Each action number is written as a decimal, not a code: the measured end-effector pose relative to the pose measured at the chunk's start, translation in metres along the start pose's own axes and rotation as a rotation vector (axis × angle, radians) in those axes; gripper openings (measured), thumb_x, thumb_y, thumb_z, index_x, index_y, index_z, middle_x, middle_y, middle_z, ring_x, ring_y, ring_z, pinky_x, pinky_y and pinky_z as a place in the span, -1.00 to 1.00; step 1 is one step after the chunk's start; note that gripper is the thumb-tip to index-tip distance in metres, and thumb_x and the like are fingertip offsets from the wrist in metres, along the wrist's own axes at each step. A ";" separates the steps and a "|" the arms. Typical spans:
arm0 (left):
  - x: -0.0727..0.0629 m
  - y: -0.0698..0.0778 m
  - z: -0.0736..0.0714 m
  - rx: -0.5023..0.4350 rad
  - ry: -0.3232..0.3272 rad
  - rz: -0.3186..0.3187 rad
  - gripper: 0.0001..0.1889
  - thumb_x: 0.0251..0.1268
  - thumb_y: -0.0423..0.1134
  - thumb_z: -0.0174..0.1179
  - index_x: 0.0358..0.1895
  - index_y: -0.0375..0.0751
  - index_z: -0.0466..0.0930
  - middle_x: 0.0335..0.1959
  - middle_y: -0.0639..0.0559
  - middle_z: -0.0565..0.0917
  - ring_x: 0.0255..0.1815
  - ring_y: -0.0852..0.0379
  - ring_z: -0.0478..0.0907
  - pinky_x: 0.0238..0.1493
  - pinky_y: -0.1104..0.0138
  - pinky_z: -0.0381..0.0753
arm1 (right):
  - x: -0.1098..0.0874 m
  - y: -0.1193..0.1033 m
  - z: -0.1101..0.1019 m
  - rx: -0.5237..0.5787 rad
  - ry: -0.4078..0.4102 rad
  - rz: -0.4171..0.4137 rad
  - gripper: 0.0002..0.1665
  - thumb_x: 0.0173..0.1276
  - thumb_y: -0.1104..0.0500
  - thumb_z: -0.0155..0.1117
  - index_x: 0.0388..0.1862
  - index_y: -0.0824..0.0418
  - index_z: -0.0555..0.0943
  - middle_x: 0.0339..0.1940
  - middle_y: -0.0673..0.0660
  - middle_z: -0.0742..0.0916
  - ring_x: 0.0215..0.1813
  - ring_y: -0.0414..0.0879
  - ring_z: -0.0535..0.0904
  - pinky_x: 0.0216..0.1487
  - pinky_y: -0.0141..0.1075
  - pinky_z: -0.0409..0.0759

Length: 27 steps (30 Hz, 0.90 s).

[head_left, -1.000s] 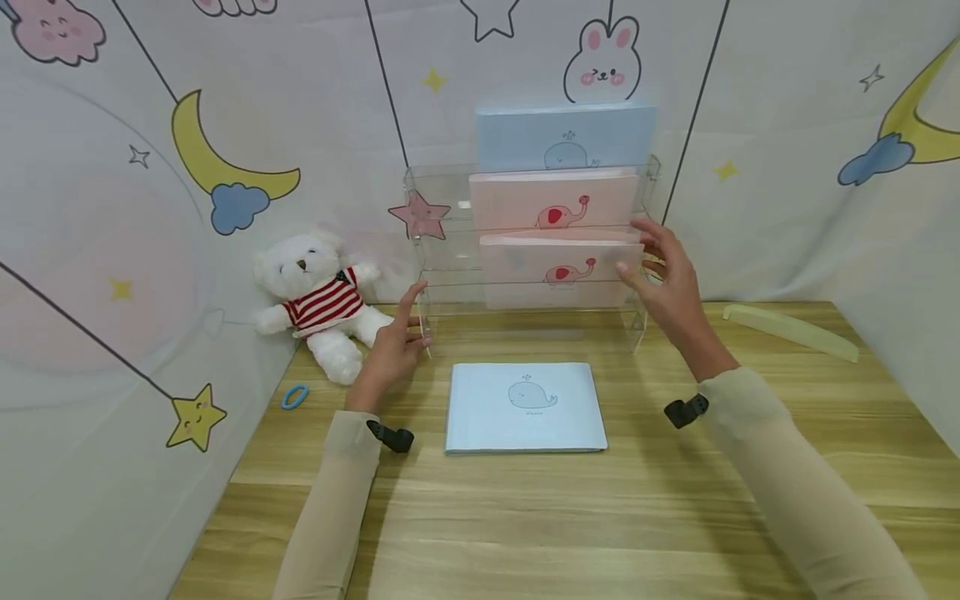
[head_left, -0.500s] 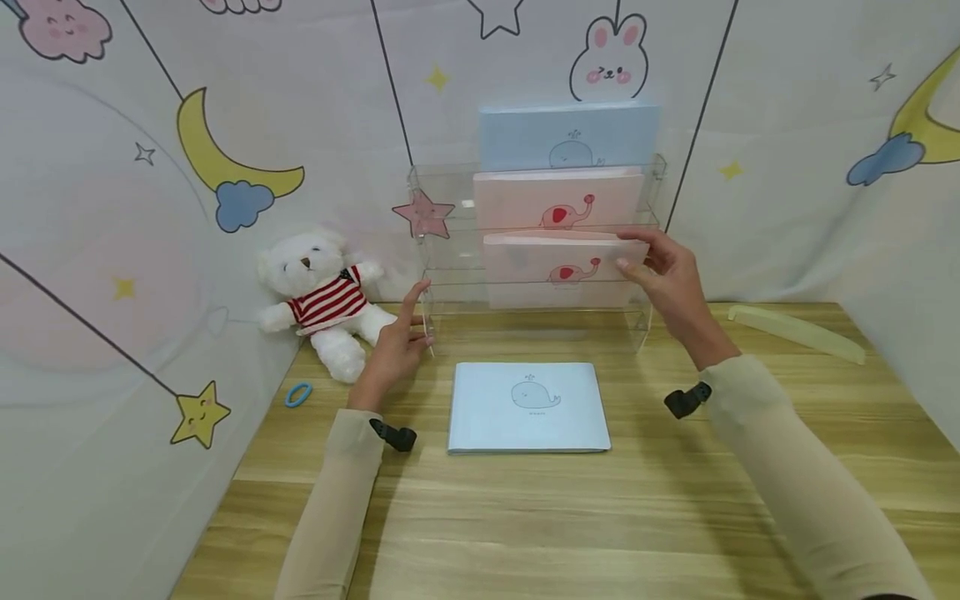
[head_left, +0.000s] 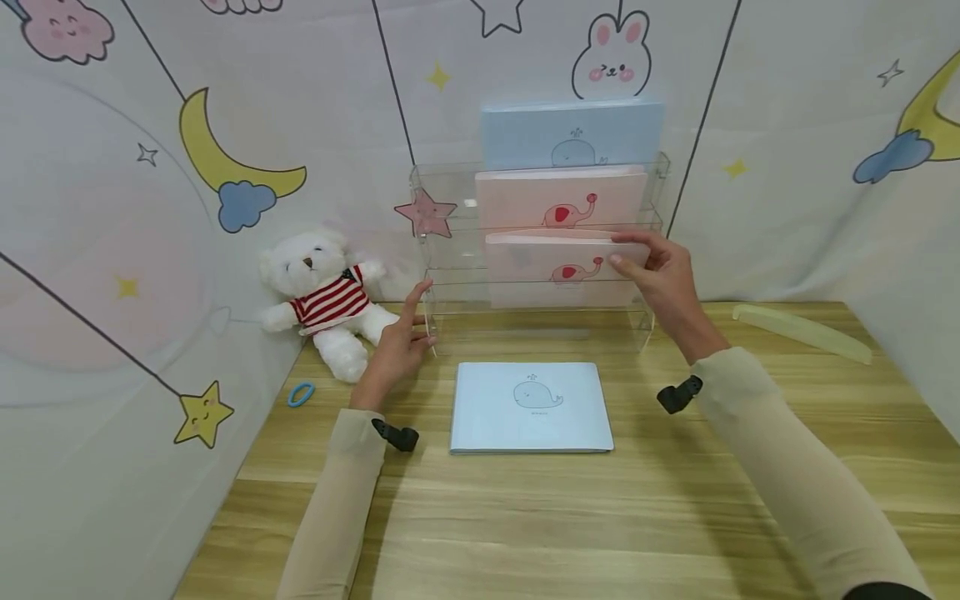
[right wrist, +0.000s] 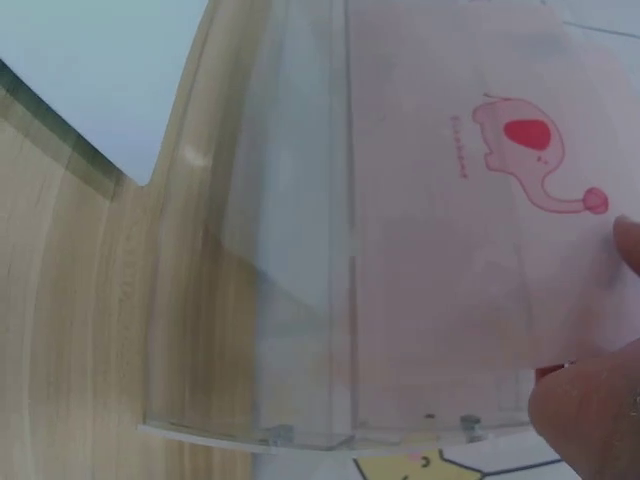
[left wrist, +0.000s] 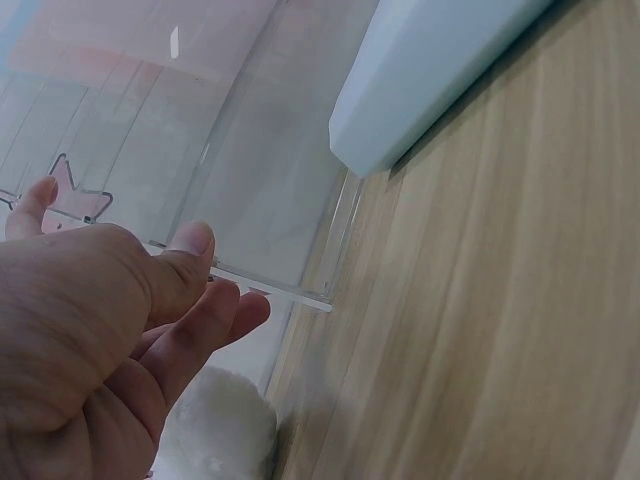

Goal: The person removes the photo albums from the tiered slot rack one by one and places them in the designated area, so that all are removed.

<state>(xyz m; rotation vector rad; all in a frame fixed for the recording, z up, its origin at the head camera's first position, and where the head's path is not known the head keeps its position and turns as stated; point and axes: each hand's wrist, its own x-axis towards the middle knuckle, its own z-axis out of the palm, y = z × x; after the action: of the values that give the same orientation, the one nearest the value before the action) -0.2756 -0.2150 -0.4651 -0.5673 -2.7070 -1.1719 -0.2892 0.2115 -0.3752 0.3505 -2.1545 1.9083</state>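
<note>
A clear acrylic tiered rack (head_left: pixel 456 293) stands at the back of the table. My left hand (head_left: pixel 393 354) holds its left side panel, thumb on one face and fingers on the other in the left wrist view. In the lowest filled tier leans a pink booklet (head_left: pixel 517 260) with a red elephant. My right hand (head_left: pixel 666 277) pinches that booklet's upper right corner, thumb in front. Behind it stand a second pink elephant booklet (head_left: pixel 510 193) and, highest, a blue whale booklet (head_left: pixel 521 133). A light blue whale booklet (head_left: pixel 487 423) lies flat before the rack.
A white teddy bear (head_left: pixel 330 307) in a striped shirt sits left of the rack, near my left hand. A small blue ring (head_left: pixel 301 395) lies at the table's left edge. To the right rests a pale yellow curved strip (head_left: pixel 802 333). A patterned cloth hangs behind.
My right hand has moved left from beside the rack onto the front pink booklet's upper corner, its fingers coming over the top edge. The left hand stays on the rack.
</note>
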 end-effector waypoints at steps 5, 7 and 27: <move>0.001 0.000 0.001 0.007 0.001 0.000 0.11 0.48 -0.51 0.31 0.75 0.45 -0.19 0.27 -0.44 0.71 0.15 -0.29 0.82 0.13 -0.05 0.85 | 0.001 0.005 0.003 0.019 0.030 -0.021 -0.59 0.53 0.19 0.44 0.31 0.13 0.72 0.26 -0.06 0.75 0.15 -0.23 0.72 0.11 -0.56 0.72; 0.001 0.000 0.001 0.010 0.001 -0.002 0.11 0.48 -0.51 0.31 0.75 0.45 -0.19 0.27 -0.45 0.71 0.14 -0.29 0.82 0.13 -0.05 0.85 | 0.001 0.007 0.004 0.011 0.047 -0.035 -0.60 0.53 0.21 0.43 0.30 0.13 0.72 0.23 -0.08 0.76 0.12 -0.24 0.72 0.10 -0.57 0.73; 0.001 -0.002 0.001 0.004 0.004 -0.005 0.12 0.48 -0.51 0.30 0.75 0.48 -0.20 0.28 -0.44 0.70 0.17 -0.29 0.81 0.14 -0.04 0.85 | 0.006 0.013 0.024 0.004 0.319 -0.174 -0.75 0.37 0.39 0.53 -0.04 0.16 0.88 -0.06 -0.06 0.87 0.06 -0.26 0.76 -0.02 -0.56 0.75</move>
<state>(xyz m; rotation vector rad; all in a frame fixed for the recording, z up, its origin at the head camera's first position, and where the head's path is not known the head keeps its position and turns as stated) -0.2773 -0.2148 -0.4671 -0.5579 -2.7083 -1.1665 -0.2994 0.1891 -0.3878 0.2097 -1.8512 1.7398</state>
